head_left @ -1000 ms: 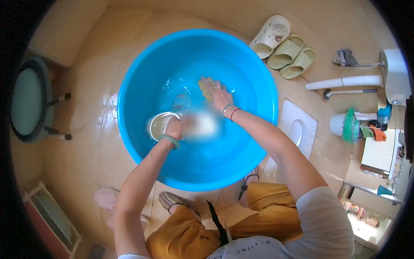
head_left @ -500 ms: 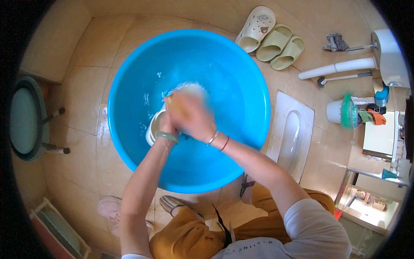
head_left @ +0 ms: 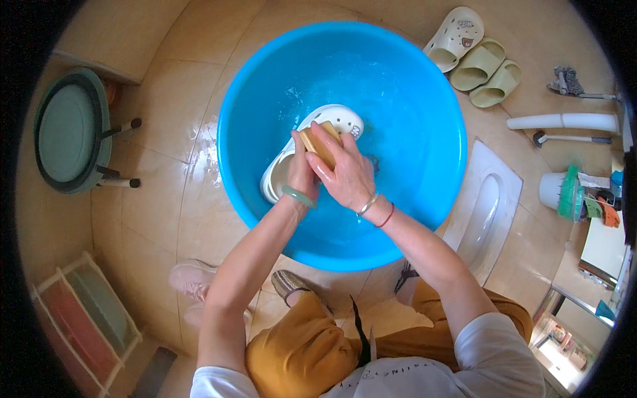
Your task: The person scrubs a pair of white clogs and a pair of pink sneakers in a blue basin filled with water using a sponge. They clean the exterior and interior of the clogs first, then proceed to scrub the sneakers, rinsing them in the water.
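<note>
A large blue basin [head_left: 415, 126] with some water in it sits on the floor before me. Inside it, tilted, is a white clog [head_left: 344, 118] with holes and small charms on its toe. My left hand [head_left: 302, 169] is closed on the clog's near side; its fingertips are partly hidden. My right hand [head_left: 350, 174] grips a tan, wooden-looking scrub brush [head_left: 313, 142], which lies over the middle of the clog. Its bristles are hidden from this view.
Beyond the basin at the upper right are another white clog [head_left: 458, 40] and two green slippers [head_left: 479, 64]. A squat toilet [head_left: 484, 205] is set in the floor to the right. At left stand a green folding stool [head_left: 68, 132] and a rack [head_left: 86, 318]; pink shoes [head_left: 192, 278] lie nearby.
The view has shifted, so the basin appears farther right and higher. My right hand, blurred before, now shows sharply with the brush, and the clog's toe has come into sight.
</note>
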A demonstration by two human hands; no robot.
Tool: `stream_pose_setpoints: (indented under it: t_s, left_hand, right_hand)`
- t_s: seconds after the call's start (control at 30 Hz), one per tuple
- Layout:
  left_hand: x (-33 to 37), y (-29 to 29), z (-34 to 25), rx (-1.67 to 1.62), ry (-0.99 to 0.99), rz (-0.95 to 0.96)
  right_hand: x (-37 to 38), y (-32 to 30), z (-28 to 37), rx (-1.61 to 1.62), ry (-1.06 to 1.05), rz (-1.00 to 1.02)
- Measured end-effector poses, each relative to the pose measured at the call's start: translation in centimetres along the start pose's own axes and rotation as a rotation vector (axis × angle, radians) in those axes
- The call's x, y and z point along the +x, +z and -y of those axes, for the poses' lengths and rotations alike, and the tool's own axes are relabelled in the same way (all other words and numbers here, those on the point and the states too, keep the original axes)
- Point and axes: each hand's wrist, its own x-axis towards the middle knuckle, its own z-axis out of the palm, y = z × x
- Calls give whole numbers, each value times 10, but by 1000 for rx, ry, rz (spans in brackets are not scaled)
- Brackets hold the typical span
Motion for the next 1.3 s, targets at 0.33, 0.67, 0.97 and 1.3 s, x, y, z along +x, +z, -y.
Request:
stream_pose_setpoints:
  t_s: [0.33, 0.67, 0.97, 1.3]
  left_hand:
    - [2, 10, 15, -105, 9, 142]
    - [0, 3, 7, -107, -6, 48]
    - [-18, 12, -6, 47, -13, 87]
    - [28, -27, 53, 728, 688, -41]
  right_hand:
    - [51, -4, -41, -311, 190, -4]
    - [44, -6, -39, -316, 190, 57]
    - [20, 14, -160, -376, 385, 66]
    - [13, -9, -11, 88, -47, -111]
